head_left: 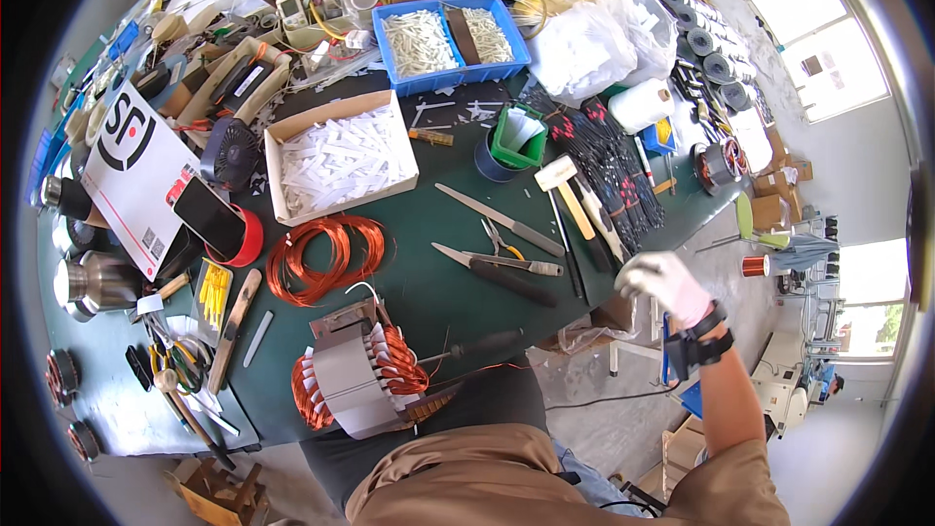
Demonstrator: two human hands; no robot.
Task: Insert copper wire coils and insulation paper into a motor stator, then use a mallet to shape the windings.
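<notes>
Your stator (351, 380) sits at the near edge of the green table (419, 224), its smooth grey metal body rounded like a drum. Glossy copper windings bulge from both ends, with stiff white paper tabs poking out between them, and a white lead curls from its top.

Your right hand (667, 284), in a thin white glove, is well to the right of the stator, by the table's edge. Its fingers are bent loosely inward; whether they hold anything, I cannot tell. Your left hand is out of view, so I cannot tell its state either. Nearest the gloved hand lies a mallet (577, 212), block-headed with a pale wooden handle.

Just beyond the stator, a springy ring of copper wire (312, 258) lies in loose loops. Farther behind it, a cardboard box (407, 141) brims with flat, crisp white slips. Right of the stator rest dark-gripped shears (511, 282) and a long, flat steel blade (487, 212); to its left, a worn wooden strip (234, 331).
</notes>
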